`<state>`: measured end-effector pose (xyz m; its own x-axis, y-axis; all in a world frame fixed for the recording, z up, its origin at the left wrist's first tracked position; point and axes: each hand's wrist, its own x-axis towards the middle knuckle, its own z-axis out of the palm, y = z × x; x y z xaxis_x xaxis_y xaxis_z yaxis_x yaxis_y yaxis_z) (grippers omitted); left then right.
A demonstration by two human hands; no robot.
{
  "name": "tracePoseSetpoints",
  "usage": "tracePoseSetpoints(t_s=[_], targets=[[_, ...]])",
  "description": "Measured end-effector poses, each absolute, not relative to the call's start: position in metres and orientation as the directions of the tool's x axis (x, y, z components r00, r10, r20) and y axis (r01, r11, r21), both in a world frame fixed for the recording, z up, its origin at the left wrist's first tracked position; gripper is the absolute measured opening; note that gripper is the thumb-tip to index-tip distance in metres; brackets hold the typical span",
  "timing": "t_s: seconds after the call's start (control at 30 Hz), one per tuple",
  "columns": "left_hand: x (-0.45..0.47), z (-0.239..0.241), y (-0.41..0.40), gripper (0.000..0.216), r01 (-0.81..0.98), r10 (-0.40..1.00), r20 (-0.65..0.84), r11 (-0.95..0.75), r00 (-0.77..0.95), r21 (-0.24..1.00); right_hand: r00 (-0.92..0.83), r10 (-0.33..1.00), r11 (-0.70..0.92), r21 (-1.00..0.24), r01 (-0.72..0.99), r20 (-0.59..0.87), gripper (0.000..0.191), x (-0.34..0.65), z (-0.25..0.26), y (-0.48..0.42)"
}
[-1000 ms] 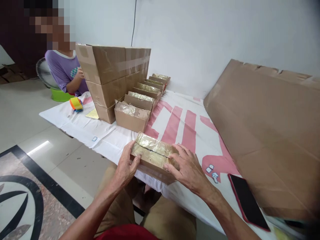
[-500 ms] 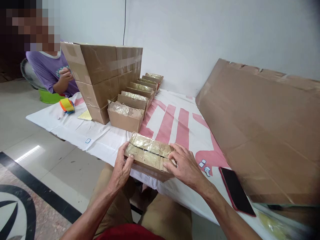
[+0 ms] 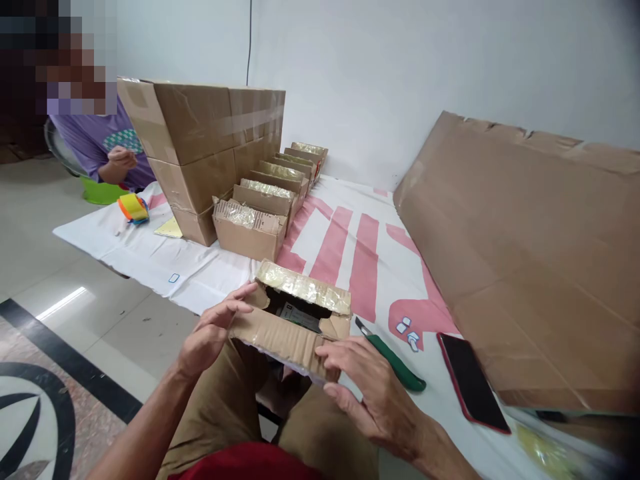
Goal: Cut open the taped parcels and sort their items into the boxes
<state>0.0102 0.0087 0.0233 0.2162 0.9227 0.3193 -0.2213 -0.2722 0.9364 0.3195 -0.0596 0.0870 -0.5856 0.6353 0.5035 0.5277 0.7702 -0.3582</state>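
Observation:
A small cardboard box (image 3: 295,319) with shiny tape on its flaps sits at the near table edge, its near flap folded towards me and the inside showing. My left hand (image 3: 207,333) pinches the left end of that flap. My right hand (image 3: 370,393) grips its right end, fingers curled over the edge. A green-handled cutter (image 3: 393,357) lies on the cloth just right of the box.
A row of several small taped boxes (image 3: 260,200) runs back beside stacked big cartons (image 3: 200,140). A large flat cardboard sheet (image 3: 525,247) leans at the right. A black phone (image 3: 473,392) lies near it. A person in purple (image 3: 117,150) sits at far left by a tape dispenser (image 3: 133,207).
The box's near flap has been pulled open towards me. Both hands slid from the top of the closed box to the flap's ends. The green cutter has come into view beside the box.

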Motion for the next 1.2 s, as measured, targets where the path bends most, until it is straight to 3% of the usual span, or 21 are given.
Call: tracePoseSetpoints(t_s=[0.07,0.13,0.2,0.37,0.47,0.57,0.63,0.73,0.8,0.97,1.03,1.13,1.2], targets=[[0.009,0.029,0.007,0.035,-0.144,0.909,0.349,-0.323,0.23,0.936,-0.581,0.665,0.747,-0.401,0.53,0.469,0.014,0.32,0.085,-0.056],[0.014,0.032,0.008,0.026,0.111,0.897,0.394,-0.42,0.198,0.901,-0.565,0.696,0.717,-0.39,0.577,0.444,0.015,0.317,0.089,-0.045],[0.024,0.033,0.011,0.02,0.362,0.86,0.465,-0.511,0.212,0.78,-0.542,0.743,0.666,-0.345,0.661,0.393,0.019,0.309,0.095,-0.032],[0.044,0.031,0.017,0.039,0.587,0.738,0.567,-0.656,0.366,0.475,-0.549,0.836,0.548,-0.06,0.834,0.011,0.026,0.281,0.105,-0.011],[0.045,0.028,0.017,0.045,0.606,0.723,0.546,-0.674,0.423,0.423,-0.464,0.885,0.46,0.072,0.885,0.043,0.028,0.273,0.107,-0.005],[0.044,0.023,0.016,0.044,0.575,0.701,0.565,-0.7,0.435,0.424,-0.387,0.908,0.379,0.077,0.922,0.16,0.04,0.278,0.108,0.012],[0.044,0.02,0.015,0.043,0.571,0.691,0.596,-0.703,0.408,0.424,-0.346,0.933,0.345,0.032,0.938,0.102,0.041,0.284,0.107,0.032],[0.045,0.015,0.014,0.042,0.585,0.693,0.622,-0.69,0.364,0.427,-0.34,0.937,0.338,-0.04,0.94,-0.076,0.027,0.294,0.102,0.059],[0.046,0.012,0.012,0.042,0.585,0.692,0.633,-0.687,0.346,0.432,-0.355,0.927,0.352,-0.049,0.935,-0.121,0.022,0.296,0.102,0.066],[0.05,0.005,0.009,0.045,0.531,0.678,0.68,-0.699,0.28,0.479,-0.372,0.928,0.371,0.033,0.928,0.033,0.029,0.278,0.113,0.05],[0.053,0.002,0.009,0.047,0.5,0.679,0.692,-0.701,0.247,0.509,-0.466,0.884,0.467,0.022,0.884,-0.049,0.026,0.268,0.113,0.047],[0.056,-0.002,0.011,0.047,0.479,0.686,0.693,-0.695,0.22,0.536,-0.552,0.779,0.569,-0.037,0.822,-0.296,0.02,0.255,0.097,0.06],[0.057,-0.005,0.013,0.048,0.469,0.685,0.697,-0.697,0.212,0.542,-0.558,0.751,0.582,-0.044,0.812,-0.352,0.025,0.25,0.082,0.073]])
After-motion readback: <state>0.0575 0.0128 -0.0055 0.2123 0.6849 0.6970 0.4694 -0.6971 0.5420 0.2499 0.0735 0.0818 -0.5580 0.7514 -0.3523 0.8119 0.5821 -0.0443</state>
